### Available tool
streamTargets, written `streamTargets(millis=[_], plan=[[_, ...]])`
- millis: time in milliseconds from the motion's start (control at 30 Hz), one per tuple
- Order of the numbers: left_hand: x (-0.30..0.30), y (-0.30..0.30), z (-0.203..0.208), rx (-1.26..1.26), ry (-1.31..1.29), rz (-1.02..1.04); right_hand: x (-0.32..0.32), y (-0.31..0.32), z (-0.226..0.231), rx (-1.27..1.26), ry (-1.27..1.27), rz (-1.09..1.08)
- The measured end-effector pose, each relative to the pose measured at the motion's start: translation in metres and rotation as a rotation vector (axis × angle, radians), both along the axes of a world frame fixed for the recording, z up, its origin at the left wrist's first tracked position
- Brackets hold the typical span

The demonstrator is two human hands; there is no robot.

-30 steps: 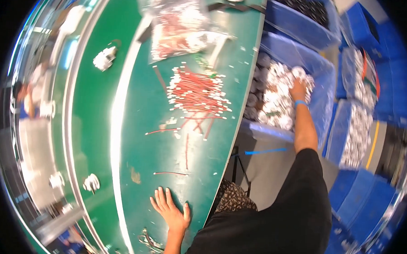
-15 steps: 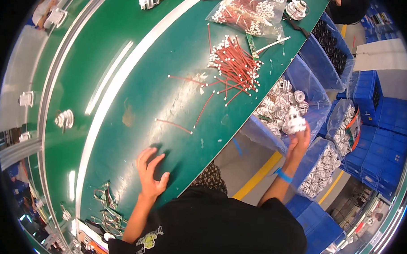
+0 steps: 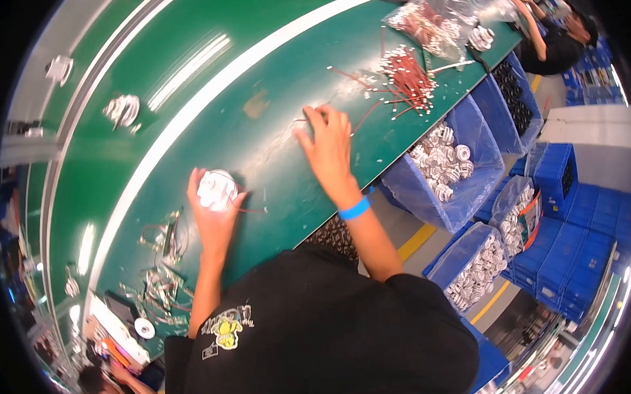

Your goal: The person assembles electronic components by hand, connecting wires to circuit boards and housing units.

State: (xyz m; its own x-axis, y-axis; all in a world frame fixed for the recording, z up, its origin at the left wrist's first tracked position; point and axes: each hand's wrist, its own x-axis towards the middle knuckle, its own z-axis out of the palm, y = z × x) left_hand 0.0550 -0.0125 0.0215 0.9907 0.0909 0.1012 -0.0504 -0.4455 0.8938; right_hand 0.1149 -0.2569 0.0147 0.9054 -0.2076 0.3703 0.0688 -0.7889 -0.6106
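Observation:
My left hand (image 3: 213, 211) is closed around a white round plastic part (image 3: 217, 189), low over the green worktable's near side. A thin dark red wire (image 3: 254, 211) shows beside that hand; whether it joins the part I cannot tell. My right hand (image 3: 329, 145), with a blue band at the wrist, reaches over the table with thumb and forefinger apart. Beneath it lies a red wire with white end plugs (image 3: 299, 120), mostly covered by the fingers. Farther off is a pile of similar red wires (image 3: 408, 79).
A clear bag of red wires (image 3: 429, 27) lies at the far end. Blue lined bins of white parts (image 3: 438, 166) stand along the table's right edge. Metal-like pieces and wires (image 3: 161, 289) clutter the near left. Another person (image 3: 560, 46) is at the far right.
My right hand has moved from the bin to the table, above a red wire. A white part like the one it held is now in my left hand. The view has shifted.

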Motion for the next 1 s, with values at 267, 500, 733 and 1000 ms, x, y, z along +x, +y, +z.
streamTargets(millis=[267,500,733,1000], plan=[[-0.023,0.012,-0.001,0.277,0.011,-0.026,0.009,-0.009,-0.006,-0.048,0.030,0.123],[-0.033,0.038,0.026,0.298,0.051,-0.226,0.132,-0.025,0.025,-0.053,0.175,0.259],[-0.057,0.059,0.047,0.194,0.139,-0.098,0.365,-0.043,-0.010,-0.081,0.036,0.150],[-0.055,0.048,0.058,-0.518,0.290,-0.029,0.350,-0.008,0.017,0.173,0.301,0.455]])
